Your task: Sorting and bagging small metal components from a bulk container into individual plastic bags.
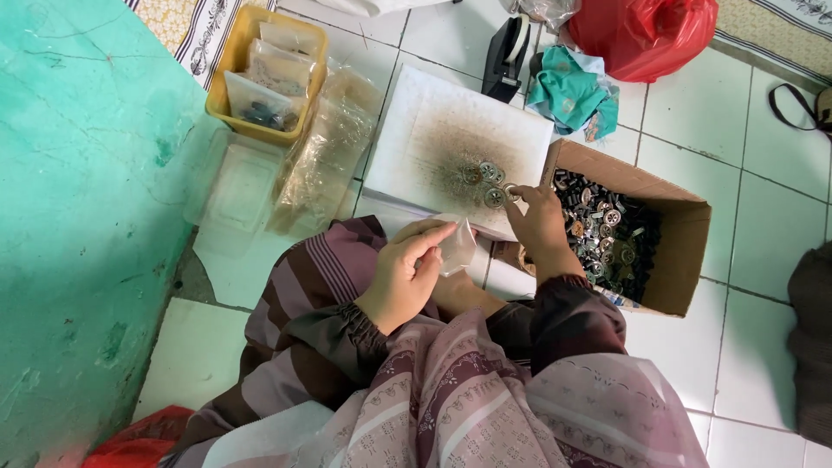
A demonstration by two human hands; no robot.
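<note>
Left hand (pixel 406 276) pinched a flimsy little clear bag (pixel 457 244) by its edge while right hand (pixel 537 218) fingers closed on a small, hard, probably slippery metal ring (pixel 510 191).

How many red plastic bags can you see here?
2: one red plastic bag at the top by the teal cloth, another red plastic bag at the bottom-left corner, partly cut off.

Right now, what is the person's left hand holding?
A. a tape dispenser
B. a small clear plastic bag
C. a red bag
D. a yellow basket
B: the left hand pinches a small clear plastic bag over the lap, while the right hand reaches to the round metal parts on the white board.
</note>
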